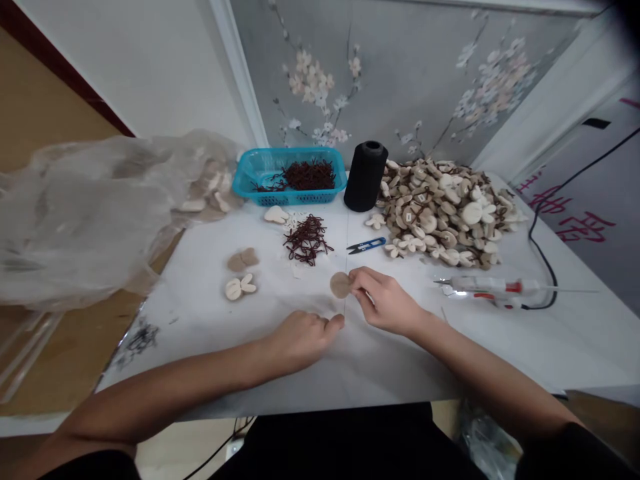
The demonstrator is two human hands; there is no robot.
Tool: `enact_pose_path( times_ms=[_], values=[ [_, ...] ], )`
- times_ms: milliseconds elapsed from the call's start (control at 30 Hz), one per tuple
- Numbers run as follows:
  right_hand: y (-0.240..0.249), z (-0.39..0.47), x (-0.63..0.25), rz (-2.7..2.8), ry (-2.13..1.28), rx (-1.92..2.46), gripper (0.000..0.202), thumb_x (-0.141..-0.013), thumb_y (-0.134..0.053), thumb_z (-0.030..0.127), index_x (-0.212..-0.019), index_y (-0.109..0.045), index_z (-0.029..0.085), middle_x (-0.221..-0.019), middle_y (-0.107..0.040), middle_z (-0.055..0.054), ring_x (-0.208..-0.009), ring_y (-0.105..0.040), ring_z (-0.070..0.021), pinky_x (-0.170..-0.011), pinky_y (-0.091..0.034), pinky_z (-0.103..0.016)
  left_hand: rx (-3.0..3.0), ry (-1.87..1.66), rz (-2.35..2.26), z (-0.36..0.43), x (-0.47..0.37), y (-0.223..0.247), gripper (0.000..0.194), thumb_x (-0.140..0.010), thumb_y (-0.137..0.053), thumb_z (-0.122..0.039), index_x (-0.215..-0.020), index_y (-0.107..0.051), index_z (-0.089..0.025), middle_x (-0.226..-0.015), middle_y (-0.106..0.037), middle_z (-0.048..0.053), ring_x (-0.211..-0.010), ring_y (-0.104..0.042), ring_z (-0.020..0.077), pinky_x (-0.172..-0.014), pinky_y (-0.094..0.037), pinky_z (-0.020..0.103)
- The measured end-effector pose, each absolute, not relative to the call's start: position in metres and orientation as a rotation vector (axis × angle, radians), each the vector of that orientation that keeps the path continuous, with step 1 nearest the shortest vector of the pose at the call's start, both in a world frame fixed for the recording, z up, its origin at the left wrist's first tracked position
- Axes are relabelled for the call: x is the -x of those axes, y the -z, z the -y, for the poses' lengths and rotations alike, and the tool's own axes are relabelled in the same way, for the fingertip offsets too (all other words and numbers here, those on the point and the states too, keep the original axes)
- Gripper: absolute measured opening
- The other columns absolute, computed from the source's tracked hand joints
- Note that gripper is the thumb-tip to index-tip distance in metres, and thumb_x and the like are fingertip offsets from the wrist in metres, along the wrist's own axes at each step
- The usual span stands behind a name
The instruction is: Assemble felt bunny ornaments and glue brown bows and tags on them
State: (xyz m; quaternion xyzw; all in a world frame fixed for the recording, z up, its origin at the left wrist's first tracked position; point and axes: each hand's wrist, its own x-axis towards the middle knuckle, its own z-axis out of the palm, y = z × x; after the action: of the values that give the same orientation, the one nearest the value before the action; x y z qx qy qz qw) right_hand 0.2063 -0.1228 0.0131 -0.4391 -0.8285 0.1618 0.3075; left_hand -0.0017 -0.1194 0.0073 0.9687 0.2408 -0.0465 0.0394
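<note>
My right hand [383, 300] pinches the edge of a round beige felt piece [341, 285], holding it just above the table. Below and left of it, my left hand [305, 340] is closed, thumb against the curled fingers. A thin dark thread [345, 308] reaches down to that thumb tip and seems gripped there. To the left lie a white rabbit-head-shaped felt piece [233, 289] and a beige one [243, 260]. Beyond my hands are a heap of dark brown cord loops [309, 241] and blue thread snips [367, 246].
A black thread cone [366, 177] stands beside a blue plastic basket [240, 175] with brown cords. Many felt pieces [440, 217] are piled at back right. A glue gun [500, 287] with a cable lies right. A clear plastic bag [90, 213] bulges at left.
</note>
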Motion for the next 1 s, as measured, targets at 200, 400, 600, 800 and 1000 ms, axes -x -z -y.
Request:
enact_pose_path(
  times_ms=[200, 400, 600, 800, 1000],
  values=[
    [-0.002, 0.121, -0.202, 2.304, -0.519, 1.066, 0.016, -0.082, -0.040, 0.004, -0.084, -0.043, 0.020, -0.087, -0.056, -0.008, -0.078, -0.054, -0.0177, -0.069, -0.047, -0.030, -3.115, 0.020, -0.659, 0.105, 0.002, -0.030, 0.024, -0.084, -0.039, -0.007, -0.096, -0.058, -0.013, -0.059, -0.062, 0.002, -0.052, -0.061, 0.0191, -0.044, -0.037, 0.027],
    [-0.002, 0.121, -0.207, 2.190, -0.635, 0.862, 0.016, -0.083, -0.043, 0.005, -0.084, -0.045, 0.020, -0.090, -0.056, -0.008, -0.083, -0.056, -0.0166, -0.069, -0.048, -0.029, -2.822, -0.107, -0.626, 0.039, -0.010, -0.040, 0.022, -0.090, -0.040, -0.019, -0.091, -0.062, -0.015, -0.060, -0.062, 0.001, -0.053, -0.056, 0.0124, -0.050, -0.035, 0.022],
    [0.002, 0.111, -0.208, 1.935, -0.586, 0.887, 0.013, -0.083, -0.048, 0.008, -0.083, -0.048, 0.021, -0.091, -0.059, -0.007, -0.082, -0.058, -0.0145, -0.069, -0.048, -0.027, -2.348, -0.071, -0.544, 0.041, -0.016, -0.014, 0.026, -0.090, -0.038, -0.020, -0.084, -0.063, -0.014, -0.066, -0.062, -0.001, -0.058, -0.056, 0.0088, -0.054, -0.039, 0.018],
    [0.003, 0.107, -0.208, 2.073, -0.643, 0.939, 0.014, -0.083, -0.043, 0.006, -0.081, -0.047, 0.020, -0.085, -0.058, -0.006, -0.078, -0.057, -0.0150, -0.067, -0.048, -0.028, -2.652, -0.212, -0.521, 0.059, -0.005, -0.031, 0.029, -0.093, -0.034, -0.023, -0.086, -0.061, -0.017, -0.056, -0.055, -0.002, -0.048, -0.049, 0.0098, -0.049, -0.034, 0.020],
    [-0.001, 0.111, -0.211, 1.958, -0.659, 0.816, 0.012, -0.083, -0.049, 0.008, -0.083, -0.050, 0.020, -0.089, -0.060, -0.007, -0.082, -0.059, -0.0148, -0.069, -0.049, -0.028, -2.222, -0.109, -0.581, 0.023, -0.022, -0.023, 0.027, -0.090, -0.039, -0.025, -0.080, -0.062, -0.014, -0.068, -0.062, -0.001, -0.061, -0.055, 0.0095, -0.056, -0.038, 0.018]
  ],
)
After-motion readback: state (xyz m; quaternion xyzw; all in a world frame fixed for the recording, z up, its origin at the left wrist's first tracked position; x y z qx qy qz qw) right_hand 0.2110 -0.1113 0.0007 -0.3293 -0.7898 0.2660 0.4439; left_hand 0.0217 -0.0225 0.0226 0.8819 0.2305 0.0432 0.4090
